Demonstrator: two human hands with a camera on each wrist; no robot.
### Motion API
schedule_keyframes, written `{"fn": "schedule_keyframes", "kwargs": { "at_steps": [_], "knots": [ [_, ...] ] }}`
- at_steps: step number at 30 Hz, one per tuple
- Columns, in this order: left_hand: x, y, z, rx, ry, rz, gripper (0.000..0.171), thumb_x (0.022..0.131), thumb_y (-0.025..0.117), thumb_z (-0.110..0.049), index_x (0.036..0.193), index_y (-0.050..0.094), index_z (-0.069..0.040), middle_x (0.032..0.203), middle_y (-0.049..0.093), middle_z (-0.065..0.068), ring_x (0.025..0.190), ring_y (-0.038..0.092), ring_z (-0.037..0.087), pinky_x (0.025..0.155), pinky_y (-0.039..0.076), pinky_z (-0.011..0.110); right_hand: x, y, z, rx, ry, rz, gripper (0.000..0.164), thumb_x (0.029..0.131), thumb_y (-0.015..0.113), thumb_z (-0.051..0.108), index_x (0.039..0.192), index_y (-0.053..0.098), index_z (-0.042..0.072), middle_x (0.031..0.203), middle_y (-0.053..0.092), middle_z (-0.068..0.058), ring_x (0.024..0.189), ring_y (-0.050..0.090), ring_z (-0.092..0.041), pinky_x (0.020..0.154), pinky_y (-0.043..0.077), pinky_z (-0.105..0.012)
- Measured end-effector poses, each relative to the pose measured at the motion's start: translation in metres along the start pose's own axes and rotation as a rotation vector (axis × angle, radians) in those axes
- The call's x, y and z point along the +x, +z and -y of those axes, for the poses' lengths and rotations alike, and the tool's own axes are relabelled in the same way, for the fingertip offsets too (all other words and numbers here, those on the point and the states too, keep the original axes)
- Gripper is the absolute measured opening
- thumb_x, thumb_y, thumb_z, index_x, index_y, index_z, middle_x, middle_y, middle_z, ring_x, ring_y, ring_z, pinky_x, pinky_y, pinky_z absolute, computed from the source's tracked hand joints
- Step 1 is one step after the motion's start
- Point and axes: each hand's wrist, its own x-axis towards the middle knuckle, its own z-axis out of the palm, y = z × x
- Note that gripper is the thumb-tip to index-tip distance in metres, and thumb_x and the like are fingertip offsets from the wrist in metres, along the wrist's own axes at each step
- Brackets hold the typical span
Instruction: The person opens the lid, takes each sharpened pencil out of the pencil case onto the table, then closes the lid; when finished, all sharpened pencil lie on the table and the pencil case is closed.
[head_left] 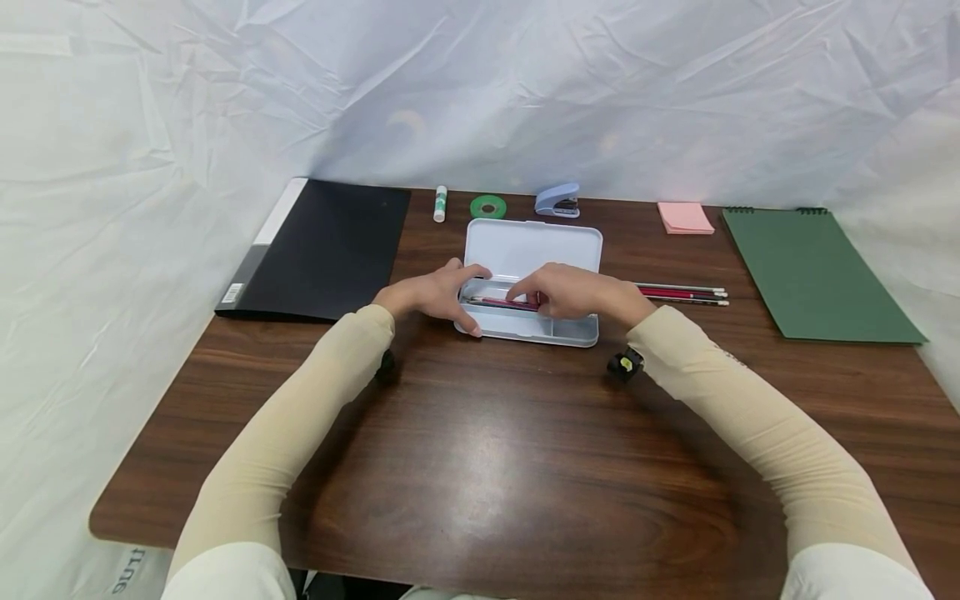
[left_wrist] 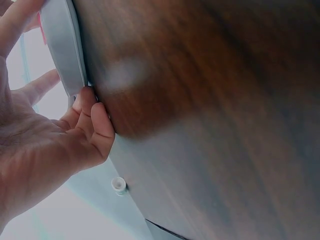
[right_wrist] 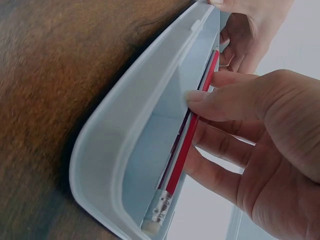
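A white metal pencil case (head_left: 517,327) lies with its lid raised in the middle of the table. My left hand (head_left: 435,293) grips its left end, thumb at the front corner; the left wrist view has those fingers (left_wrist: 86,112) against the case's end. Inside the tray, a red pencil (right_wrist: 186,150) with a white eraser is pinched between the thumb and fingers of my right hand (head_left: 573,292). In the right wrist view, a dark stick lies alongside that pencil, partly hidden by it.
Several pencils (head_left: 682,293) lie right of the case, beside my right wrist. Behind it are a glue stick (head_left: 440,204), green tape (head_left: 488,207) and a stapler (head_left: 557,201). A black folder (head_left: 330,250) is left; pink sticky notes (head_left: 685,217) and a green notebook (head_left: 821,275) are right.
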Motion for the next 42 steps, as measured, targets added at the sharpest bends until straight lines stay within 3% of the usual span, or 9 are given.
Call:
{"fn": "schedule_keyframes", "kwargs": {
  "at_steps": [15, 30, 42],
  "knots": [
    [-0.002, 0.001, 0.002, -0.02, 0.038, -0.016, 0.095, 0.079, 0.084, -0.039, 0.155, 0.029, -0.023, 0.134, 0.033, 0.017, 0.122, 0.04, 0.03, 0.103, 0.039, 0.045, -0.023, -0.016, -0.01, -0.061, 0.031, -0.07, 0.043, 0.091, 0.058, -0.005, 0.13, 0.066, 0.011, 0.1, 0.07, -0.009, 0.089, 0.061, -0.021, 0.081, 0.051, -0.038],
    [-0.004, 0.003, 0.003, -0.019, 0.04, -0.026, 0.096, 0.078, 0.084, -0.038, 0.156, 0.028, -0.022, 0.133, 0.033, 0.017, 0.119, 0.041, 0.029, 0.101, 0.039, 0.044, -0.076, -0.016, -0.046, -0.103, 0.118, -0.167, 0.04, 0.088, 0.061, -0.01, 0.121, 0.071, 0.009, 0.093, 0.068, -0.006, 0.082, 0.054, -0.019, 0.073, 0.045, -0.037],
    [-0.003, 0.003, 0.003, -0.02, 0.031, -0.031, 0.097, 0.078, 0.083, -0.039, 0.156, 0.028, -0.023, 0.134, 0.033, 0.016, 0.12, 0.041, 0.029, 0.101, 0.04, 0.044, -0.123, -0.008, -0.077, -0.132, 0.205, -0.234, 0.034, 0.082, 0.066, -0.013, 0.11, 0.074, 0.004, 0.097, 0.072, -0.008, 0.083, 0.06, -0.02, 0.074, 0.049, -0.041]
  ]
}}
